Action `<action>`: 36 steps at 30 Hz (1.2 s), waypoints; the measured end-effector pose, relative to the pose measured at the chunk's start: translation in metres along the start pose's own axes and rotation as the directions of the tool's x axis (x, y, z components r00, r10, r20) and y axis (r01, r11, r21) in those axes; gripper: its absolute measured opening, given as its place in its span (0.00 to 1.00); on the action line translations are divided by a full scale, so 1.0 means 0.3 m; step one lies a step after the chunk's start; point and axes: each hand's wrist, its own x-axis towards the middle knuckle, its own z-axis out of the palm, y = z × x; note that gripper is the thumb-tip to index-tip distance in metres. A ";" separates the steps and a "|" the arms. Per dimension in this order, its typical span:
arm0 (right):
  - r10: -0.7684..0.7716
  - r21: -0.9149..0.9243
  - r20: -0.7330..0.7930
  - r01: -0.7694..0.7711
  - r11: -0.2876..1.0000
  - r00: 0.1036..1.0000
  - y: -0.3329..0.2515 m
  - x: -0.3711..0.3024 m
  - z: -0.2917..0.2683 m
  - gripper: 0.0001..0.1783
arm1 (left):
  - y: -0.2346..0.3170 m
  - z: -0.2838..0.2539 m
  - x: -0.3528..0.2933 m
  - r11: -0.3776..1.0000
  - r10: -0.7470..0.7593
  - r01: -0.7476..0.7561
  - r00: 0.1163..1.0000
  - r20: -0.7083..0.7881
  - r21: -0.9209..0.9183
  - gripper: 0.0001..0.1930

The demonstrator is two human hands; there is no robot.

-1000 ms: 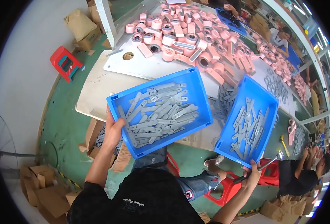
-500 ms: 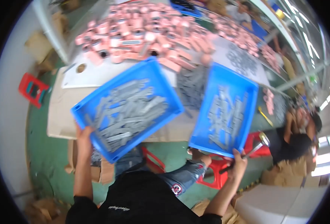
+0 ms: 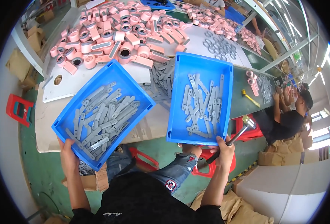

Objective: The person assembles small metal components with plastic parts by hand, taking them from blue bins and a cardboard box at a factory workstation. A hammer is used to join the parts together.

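Note:
My left hand (image 3: 68, 155) grips the near-left corner of a blue plastic tray (image 3: 127, 80), which sits turned at an angle. Many grey elongated plastic pieces (image 3: 111, 112) with small holes lie loose in it. My right hand (image 3: 224, 152) is closed at the near-right corner of a second blue tray (image 3: 202, 64), which stands nearly straight. Fewer of the same grey pieces (image 3: 200, 106) are spread inside. The same right hand also holds a hammer (image 3: 239, 133), its dark handle crossing my fingers and its head pointing right. The fingertips under both trays are hidden.
Pink handheld device housings (image 3: 109, 35) are heaped on the table, beside a pile of grey pieces (image 3: 163, 76). Grey rings (image 3: 219, 46) lie on a white sheet. A yellow hammer (image 3: 250, 98) rests further right. Red stools (image 3: 19, 108) stand around. A co-worker (image 3: 284, 119) sits at right.
Both trays have shifted left in view with my hands. The right tray has swung straighter, and the hammer has come along in my right hand. The view is sharper now.

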 end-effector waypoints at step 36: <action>0.022 0.048 -0.413 -0.002 0.999 0.911 0.177 -0.018 -0.382 0.15 | -0.071 0.058 0.020 0.982 0.169 -0.176 0.982 0.089 0.071 0.40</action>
